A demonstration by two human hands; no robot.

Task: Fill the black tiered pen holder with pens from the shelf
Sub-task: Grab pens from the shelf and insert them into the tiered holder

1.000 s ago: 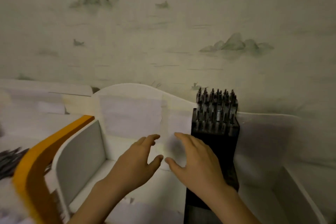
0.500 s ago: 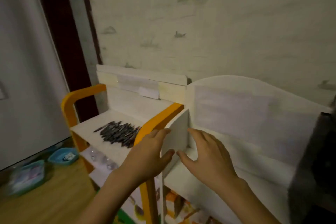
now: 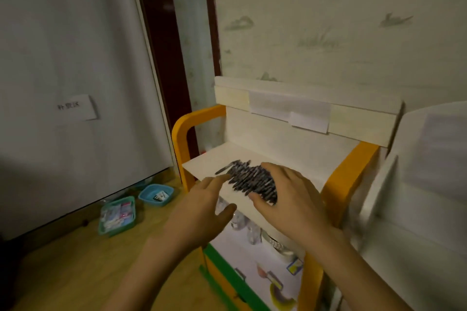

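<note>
Pens (image 3: 249, 180) lie in a dark loose heap on the white top shelf (image 3: 202, 161) of a small rack with an orange frame (image 3: 179, 131), near its front edge. Right hand (image 3: 290, 197) is over the right side of the heap, fingers spread and bent, thumb down at the front of the pile; its grip looks released, with no pen plainly pinched, though blur hides the fingertips. Left hand (image 3: 202, 207) hovers just in front of the shelf edge, fingers straight and reaching toward the left end of the heap, thumb out, grip released and holding nothing. Below the shelf a lower tier holds some clear and shiny items, too blurred to name. On the wooden floor to the left sit a green basket (image 3: 117, 216) and a blue basket (image 3: 156, 194), beside a pale wall panel bearing a paper label (image 3: 75, 108)
</note>
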